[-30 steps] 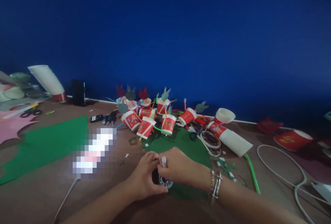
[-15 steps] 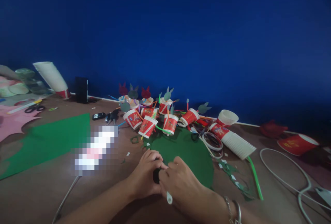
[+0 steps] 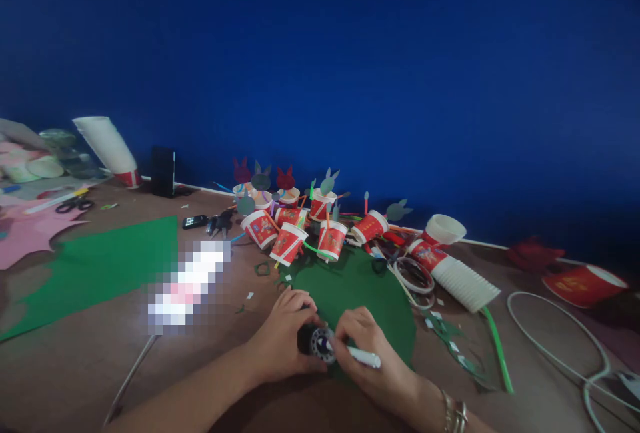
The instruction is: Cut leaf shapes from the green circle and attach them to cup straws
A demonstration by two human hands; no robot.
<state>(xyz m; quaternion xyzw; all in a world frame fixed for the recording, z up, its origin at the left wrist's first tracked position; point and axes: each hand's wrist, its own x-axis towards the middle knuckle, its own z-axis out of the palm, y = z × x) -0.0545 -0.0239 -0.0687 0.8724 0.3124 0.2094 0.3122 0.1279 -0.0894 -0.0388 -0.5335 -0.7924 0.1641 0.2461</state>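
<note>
My left hand (image 3: 287,340) is wrapped round a dark, short cylinder (image 3: 304,340). The cylinder's pale ringed face, with small dark spots round it, points toward my right hand; its exact kind I cannot make out. A white marker (image 3: 366,356) is pinched in my right hand (image 3: 367,353). The marker's front end is at the middle of the ringed face, and its back end sticks out to the right. Under and beyond both hands lies a dark green paper sheet (image 3: 360,293) with a rounded edge.
Several red paper cups (image 3: 289,244) with animal-shaped paper heads and straws stand behind the green sheet. Stacked cups (image 3: 463,280), a green straw (image 3: 497,353) and a white cable (image 3: 555,313) lie right. At left are green paper (image 3: 110,266), a blurred bright phone-like shape (image 3: 190,286), keys (image 3: 219,225) and scissors (image 3: 75,205).
My right hand has moved right, a little apart from my left. The ringed face now shows between them, and the marker has swung from pointing down to pointing right.
</note>
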